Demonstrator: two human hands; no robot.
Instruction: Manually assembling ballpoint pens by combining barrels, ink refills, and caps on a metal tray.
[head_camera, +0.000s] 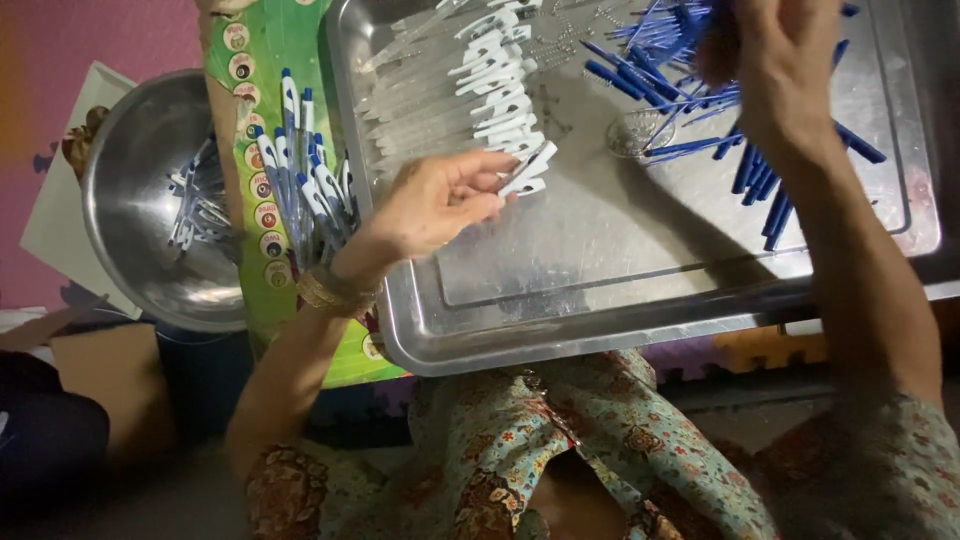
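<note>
My left hand pinches a white pen barrel at the near end of a row of white barrels lying on a big steel tray. My right hand reaches into a heap of blue pen parts at the tray's far right; whether its fingers grip any is hidden. A small clear dish sits between the two piles.
Left of the tray, several finished blue-and-white pens lie on a green printed board. A steel bowl further left holds more pen pieces. A cardboard box sits at lower left. My patterned clothing fills the bottom.
</note>
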